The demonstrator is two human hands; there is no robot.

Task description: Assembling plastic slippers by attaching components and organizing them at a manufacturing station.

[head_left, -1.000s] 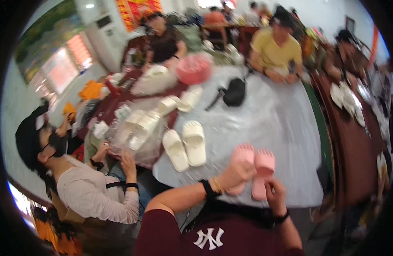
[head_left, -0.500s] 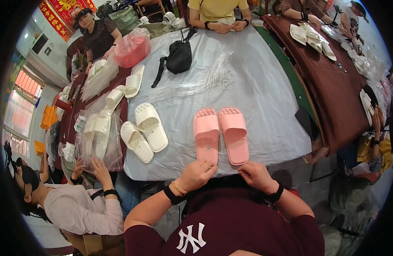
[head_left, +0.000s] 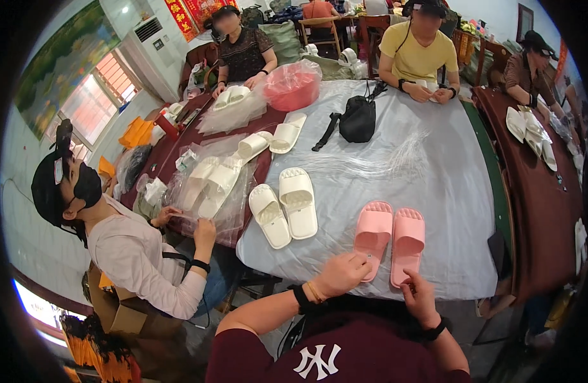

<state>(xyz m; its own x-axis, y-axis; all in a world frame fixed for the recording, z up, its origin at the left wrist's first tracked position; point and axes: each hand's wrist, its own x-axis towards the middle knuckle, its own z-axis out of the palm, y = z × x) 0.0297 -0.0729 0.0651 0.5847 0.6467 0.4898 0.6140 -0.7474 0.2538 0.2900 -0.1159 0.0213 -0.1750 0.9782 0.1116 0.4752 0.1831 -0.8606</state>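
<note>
Two pink slippers lie side by side, soles down, at the near edge of the grey-covered table [head_left: 434,172]. My left hand [head_left: 342,274] pinches the heel of the left pink slipper [head_left: 374,231]. At the heel of the right pink slipper [head_left: 409,241], my right hand [head_left: 418,297] grips the edge with its fingertips. Both heels reach the table edge in front of me. A black band sits on each wrist.
A pair of white slippers [head_left: 284,207] lies left of the pink ones. Clear plastic strands [head_left: 370,163] and a black bag [head_left: 358,118] lie mid-table, a bagged pink basin [head_left: 292,86] farther back. A masked person [head_left: 134,249] on my left handles bagged white slippers [head_left: 211,185]. Other people sit opposite.
The pink slippers have settled flat and parallel at the table edge. My hands stay at their heels. My head has shifted, so the table sits differently in the view.
</note>
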